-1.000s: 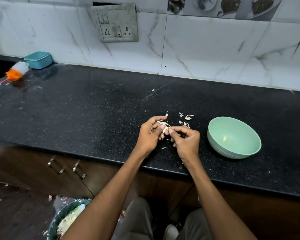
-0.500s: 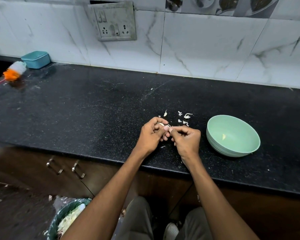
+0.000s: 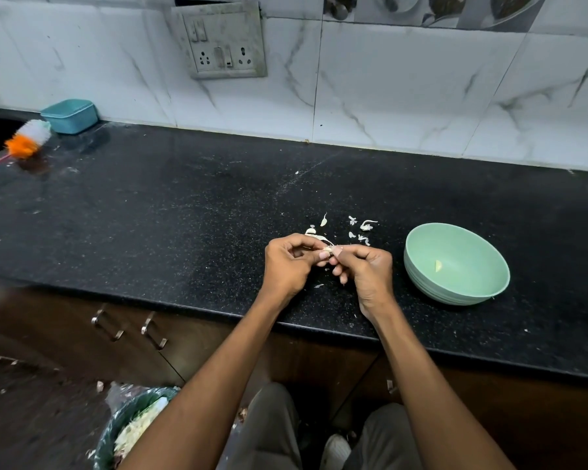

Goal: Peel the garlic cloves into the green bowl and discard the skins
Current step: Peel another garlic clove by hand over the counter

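Mid-peel: I see both hands, left (image 3: pixel 291 262) and right (image 3: pixel 367 271), pinching one clove (image 3: pixel 328 250). Next I'd strip its skin, then drop it in the bowl (image 3: pixel 421 266) at three o'clock.

We see a small pale garlic clove (image 3: pixel 327 250) pinched between the fingertips of our two hands, mostly hidden by them, held just above the black speckled counter (image 3: pixel 184 212). Thin white papery skins (image 3: pixel 360 228) lie scattered on the counter just beyond the clove. To the right, well apart from the clove, sits an upright round pale green plastic bowl (image 3: pixel 455 266) holding one small yellowish peeled clove (image 3: pixel 438 265) on its inner wall.
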Action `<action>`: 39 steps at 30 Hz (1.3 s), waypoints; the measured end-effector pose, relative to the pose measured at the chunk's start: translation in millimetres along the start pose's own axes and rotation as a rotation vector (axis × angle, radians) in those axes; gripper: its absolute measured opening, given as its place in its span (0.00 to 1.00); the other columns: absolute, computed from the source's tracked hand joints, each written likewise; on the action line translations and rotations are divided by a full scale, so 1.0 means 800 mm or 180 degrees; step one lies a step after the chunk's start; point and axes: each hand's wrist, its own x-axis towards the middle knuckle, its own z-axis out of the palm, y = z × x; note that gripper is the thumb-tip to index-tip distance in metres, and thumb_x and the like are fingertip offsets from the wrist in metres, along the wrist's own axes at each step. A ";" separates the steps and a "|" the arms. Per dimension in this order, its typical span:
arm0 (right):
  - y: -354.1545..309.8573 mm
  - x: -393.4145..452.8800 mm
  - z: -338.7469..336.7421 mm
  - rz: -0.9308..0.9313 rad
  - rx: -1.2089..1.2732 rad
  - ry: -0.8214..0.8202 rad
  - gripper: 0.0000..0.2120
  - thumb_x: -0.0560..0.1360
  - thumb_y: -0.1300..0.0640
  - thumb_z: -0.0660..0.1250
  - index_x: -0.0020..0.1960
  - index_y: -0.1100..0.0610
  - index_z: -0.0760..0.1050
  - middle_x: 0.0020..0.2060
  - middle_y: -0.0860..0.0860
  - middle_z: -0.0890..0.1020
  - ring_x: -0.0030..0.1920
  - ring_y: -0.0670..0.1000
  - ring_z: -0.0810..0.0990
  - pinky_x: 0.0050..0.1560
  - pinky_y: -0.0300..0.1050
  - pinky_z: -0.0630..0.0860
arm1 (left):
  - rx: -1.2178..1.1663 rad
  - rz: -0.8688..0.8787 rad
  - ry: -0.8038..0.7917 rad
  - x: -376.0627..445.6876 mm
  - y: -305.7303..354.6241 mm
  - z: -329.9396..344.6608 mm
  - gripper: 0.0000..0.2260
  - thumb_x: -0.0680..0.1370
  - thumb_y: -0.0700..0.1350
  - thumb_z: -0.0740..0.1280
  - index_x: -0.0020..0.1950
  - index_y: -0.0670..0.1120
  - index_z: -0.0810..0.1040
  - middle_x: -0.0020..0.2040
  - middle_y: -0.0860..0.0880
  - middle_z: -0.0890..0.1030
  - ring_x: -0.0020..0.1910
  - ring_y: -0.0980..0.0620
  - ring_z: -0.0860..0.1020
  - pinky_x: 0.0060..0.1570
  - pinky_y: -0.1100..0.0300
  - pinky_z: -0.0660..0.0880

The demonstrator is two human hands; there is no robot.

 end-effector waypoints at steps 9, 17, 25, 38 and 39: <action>0.000 0.000 -0.001 0.0043 0.0066 -0.0044 0.05 0.75 0.71 0.71 0.42 0.67 0.84 0.32 0.60 0.83 0.28 0.50 0.78 0.26 0.38 0.73 | 0.0358 0.0224 0.0188 -0.002 0.001 0.001 0.05 0.72 0.29 0.76 0.42 0.38 0.85 0.41 0.45 0.86 0.40 0.51 0.85 0.43 0.59 0.82; 0.000 0.002 0.001 0.0105 0.0117 -0.0086 0.04 0.75 0.70 0.71 0.43 0.68 0.84 0.33 0.61 0.84 0.29 0.51 0.79 0.27 0.38 0.73 | 0.0534 0.0460 0.0345 -0.004 0.000 0.004 0.08 0.73 0.30 0.74 0.41 0.42 0.86 0.40 0.48 0.86 0.40 0.50 0.85 0.43 0.58 0.82; -0.004 0.000 0.001 0.0102 0.0188 -0.0139 0.05 0.76 0.70 0.71 0.42 0.68 0.84 0.35 0.63 0.84 0.30 0.52 0.79 0.26 0.38 0.72 | 0.0125 0.0096 0.0197 -0.005 0.005 0.005 0.04 0.74 0.31 0.74 0.45 0.38 0.84 0.41 0.43 0.86 0.40 0.46 0.86 0.44 0.58 0.83; -0.004 -0.010 0.008 -0.0095 -0.0221 0.0193 0.07 0.75 0.73 0.71 0.41 0.66 0.84 0.30 0.59 0.84 0.25 0.50 0.79 0.24 0.39 0.75 | 0.0296 -0.0110 0.0017 0.001 -0.001 0.002 0.02 0.74 0.30 0.73 0.44 0.35 0.84 0.40 0.40 0.86 0.39 0.47 0.86 0.43 0.57 0.83; -0.004 -0.011 0.009 -0.0119 -0.0268 0.0233 0.07 0.75 0.73 0.71 0.41 0.65 0.84 0.29 0.58 0.84 0.25 0.50 0.80 0.24 0.39 0.75 | 0.0318 -0.0130 -0.0007 0.001 -0.001 0.002 0.02 0.74 0.29 0.73 0.44 0.35 0.84 0.40 0.40 0.86 0.37 0.49 0.86 0.41 0.60 0.82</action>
